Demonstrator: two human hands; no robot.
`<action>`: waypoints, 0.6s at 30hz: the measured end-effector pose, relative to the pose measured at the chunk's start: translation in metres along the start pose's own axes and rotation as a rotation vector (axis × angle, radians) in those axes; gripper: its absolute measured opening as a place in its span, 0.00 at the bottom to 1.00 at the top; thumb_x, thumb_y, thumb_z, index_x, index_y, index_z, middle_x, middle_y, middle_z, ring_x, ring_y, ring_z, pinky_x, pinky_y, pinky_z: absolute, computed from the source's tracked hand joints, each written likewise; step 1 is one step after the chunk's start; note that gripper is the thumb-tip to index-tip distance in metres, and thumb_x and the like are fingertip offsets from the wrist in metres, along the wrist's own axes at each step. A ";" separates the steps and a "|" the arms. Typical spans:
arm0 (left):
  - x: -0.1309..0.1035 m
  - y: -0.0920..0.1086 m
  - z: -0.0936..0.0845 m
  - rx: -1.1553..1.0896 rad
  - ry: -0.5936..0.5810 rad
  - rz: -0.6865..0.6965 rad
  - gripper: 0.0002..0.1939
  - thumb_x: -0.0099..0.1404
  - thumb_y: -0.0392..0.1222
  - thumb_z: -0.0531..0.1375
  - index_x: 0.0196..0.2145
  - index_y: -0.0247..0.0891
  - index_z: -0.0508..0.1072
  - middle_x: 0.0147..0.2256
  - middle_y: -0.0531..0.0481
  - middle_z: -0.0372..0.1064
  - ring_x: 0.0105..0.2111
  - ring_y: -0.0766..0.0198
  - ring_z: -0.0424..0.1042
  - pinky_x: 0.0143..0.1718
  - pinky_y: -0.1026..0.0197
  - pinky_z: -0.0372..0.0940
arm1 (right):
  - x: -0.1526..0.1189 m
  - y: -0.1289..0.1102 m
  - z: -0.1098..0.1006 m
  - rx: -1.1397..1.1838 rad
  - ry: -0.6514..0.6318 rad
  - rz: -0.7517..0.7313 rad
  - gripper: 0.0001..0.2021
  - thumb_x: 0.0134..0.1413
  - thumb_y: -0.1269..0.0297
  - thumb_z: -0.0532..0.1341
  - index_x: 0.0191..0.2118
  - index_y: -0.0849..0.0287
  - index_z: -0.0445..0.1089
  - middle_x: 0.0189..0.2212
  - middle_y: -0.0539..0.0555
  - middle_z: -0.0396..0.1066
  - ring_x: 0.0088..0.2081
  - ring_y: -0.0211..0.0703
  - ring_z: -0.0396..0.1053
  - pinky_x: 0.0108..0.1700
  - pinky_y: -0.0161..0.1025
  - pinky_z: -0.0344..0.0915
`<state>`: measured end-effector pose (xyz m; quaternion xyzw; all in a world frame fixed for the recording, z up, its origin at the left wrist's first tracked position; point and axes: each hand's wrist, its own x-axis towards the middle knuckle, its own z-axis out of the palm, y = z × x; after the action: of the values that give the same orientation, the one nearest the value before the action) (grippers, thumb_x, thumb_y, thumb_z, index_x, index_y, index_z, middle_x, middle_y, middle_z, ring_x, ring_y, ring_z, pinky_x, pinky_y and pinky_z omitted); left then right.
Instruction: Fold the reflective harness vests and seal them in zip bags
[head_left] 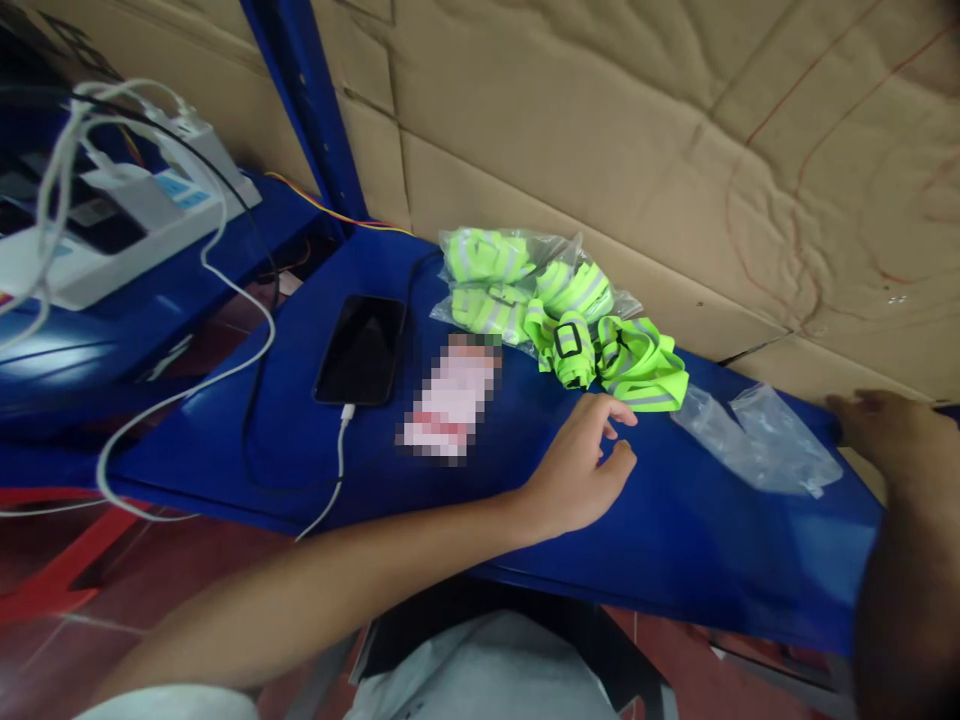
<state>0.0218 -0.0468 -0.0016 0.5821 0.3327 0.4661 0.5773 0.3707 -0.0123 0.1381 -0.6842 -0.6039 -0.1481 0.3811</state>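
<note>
My left hand (581, 465) hovers over or rests on the blue table with its fingers loosely bent, thumb apart and nothing in them. Just beyond its fingertips lies a loose neon-yellow reflective strap (643, 368) with grey stripes. Beside that is a rolled strap with a black buckle (568, 340). Behind these, several more rolled straps (487, 255) sit in clear plastic bags. My right hand (889, 430) is at the table's far right end, dark and partly hidden, so its fingers cannot be made out well. A clear plastic bag (787, 440) lies flat between the hands.
A black phone (361, 350) lies on the blue table (675, 540), with a white charging cable (341, 460) plugged in. Next to it is a phone-shaped, pixelated item (452, 400). A power strip (135, 230) with tangled cables stands left. Cardboard (600, 150) lines the back.
</note>
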 end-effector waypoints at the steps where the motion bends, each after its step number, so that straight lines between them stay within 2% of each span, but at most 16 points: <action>1: 0.000 -0.001 -0.001 0.024 0.009 0.031 0.11 0.67 0.32 0.57 0.46 0.41 0.68 0.48 0.47 0.68 0.46 0.60 0.70 0.44 0.57 0.66 | 0.003 0.000 0.019 -0.027 -0.005 -0.001 0.18 0.49 0.57 0.75 0.19 0.55 0.69 0.27 0.63 0.74 0.34 0.50 0.75 0.39 0.52 0.65; 2: 0.001 -0.003 -0.001 0.045 0.022 0.053 0.11 0.67 0.32 0.57 0.46 0.42 0.68 0.49 0.46 0.67 0.47 0.60 0.69 0.45 0.57 0.66 | 0.004 -0.005 0.037 -0.035 -0.047 -0.016 0.16 0.49 0.58 0.75 0.19 0.54 0.71 0.25 0.65 0.73 0.32 0.50 0.74 0.37 0.52 0.62; 3: 0.003 -0.004 -0.002 0.065 0.034 0.064 0.11 0.67 0.32 0.57 0.46 0.42 0.69 0.49 0.46 0.67 0.48 0.60 0.69 0.45 0.57 0.66 | 0.005 -0.017 0.055 -0.050 -0.091 -0.033 0.10 0.53 0.57 0.72 0.26 0.53 0.77 0.26 0.65 0.75 0.30 0.48 0.73 0.36 0.51 0.62; 4: 0.004 -0.006 -0.003 0.077 0.047 0.063 0.11 0.67 0.32 0.56 0.46 0.42 0.69 0.48 0.47 0.67 0.48 0.59 0.69 0.44 0.58 0.65 | 0.004 -0.033 0.073 0.010 -0.243 -0.102 0.10 0.60 0.55 0.66 0.38 0.55 0.81 0.33 0.68 0.79 0.32 0.47 0.74 0.36 0.49 0.63; 6: 0.009 -0.008 -0.005 0.084 0.063 0.044 0.10 0.66 0.31 0.56 0.43 0.42 0.70 0.46 0.48 0.68 0.46 0.60 0.70 0.42 0.59 0.64 | 0.002 -0.077 0.111 0.104 -0.416 -0.214 0.18 0.67 0.50 0.60 0.51 0.54 0.80 0.47 0.63 0.80 0.41 0.46 0.78 0.42 0.44 0.69; 7: 0.012 -0.008 -0.006 0.084 0.065 0.034 0.10 0.65 0.30 0.56 0.42 0.41 0.71 0.44 0.48 0.69 0.45 0.61 0.71 0.42 0.59 0.64 | 0.001 -0.101 0.131 0.132 -0.481 -0.264 0.19 0.67 0.49 0.60 0.54 0.53 0.78 0.49 0.60 0.80 0.45 0.47 0.78 0.47 0.43 0.71; 9: 0.017 -0.008 -0.009 0.081 0.069 0.028 0.11 0.64 0.27 0.55 0.39 0.40 0.71 0.41 0.50 0.70 0.41 0.63 0.71 0.41 0.60 0.63 | 0.000 -0.141 0.172 0.072 -0.590 -0.366 0.26 0.66 0.50 0.62 0.63 0.59 0.72 0.53 0.63 0.78 0.51 0.56 0.76 0.54 0.50 0.71; 10: 0.019 -0.007 -0.010 0.081 0.076 0.026 0.11 0.64 0.27 0.54 0.38 0.40 0.72 0.40 0.50 0.70 0.39 0.64 0.70 0.41 0.60 0.62 | 0.000 -0.155 0.190 -0.010 -0.632 -0.393 0.30 0.65 0.51 0.64 0.66 0.62 0.68 0.56 0.66 0.76 0.54 0.60 0.75 0.55 0.52 0.71; 12: 0.022 -0.004 -0.014 0.071 0.100 0.007 0.11 0.64 0.27 0.54 0.38 0.39 0.72 0.37 0.51 0.70 0.36 0.66 0.69 0.38 0.61 0.61 | 0.000 -0.168 0.214 -0.108 -0.643 -0.383 0.31 0.62 0.53 0.67 0.64 0.64 0.68 0.59 0.70 0.72 0.55 0.65 0.73 0.53 0.54 0.71; 13: 0.023 -0.002 -0.015 0.060 0.113 -0.007 0.10 0.64 0.27 0.54 0.37 0.39 0.72 0.37 0.51 0.70 0.35 0.66 0.68 0.37 0.61 0.61 | 0.000 -0.169 0.219 -0.124 -0.633 -0.371 0.28 0.61 0.54 0.68 0.63 0.64 0.69 0.57 0.69 0.73 0.53 0.65 0.74 0.52 0.54 0.71; 15: 0.024 0.002 -0.018 0.027 0.130 -0.038 0.09 0.65 0.29 0.55 0.38 0.39 0.72 0.36 0.51 0.70 0.34 0.66 0.68 0.34 0.63 0.60 | 0.002 -0.162 0.213 -0.069 -0.548 -0.351 0.22 0.62 0.57 0.67 0.59 0.61 0.71 0.47 0.63 0.78 0.46 0.59 0.76 0.49 0.51 0.70; 18: 0.023 0.010 -0.019 -0.073 0.136 -0.070 0.06 0.65 0.31 0.56 0.38 0.39 0.70 0.38 0.51 0.70 0.36 0.67 0.68 0.33 0.64 0.61 | 0.009 -0.148 0.173 0.080 -0.297 -0.294 0.19 0.66 0.56 0.65 0.56 0.60 0.69 0.33 0.53 0.75 0.35 0.47 0.73 0.42 0.44 0.67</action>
<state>0.0105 -0.0201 0.0097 0.5157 0.3739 0.4960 0.5901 0.1893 0.1127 0.0793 -0.5875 -0.7521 -0.0755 0.2890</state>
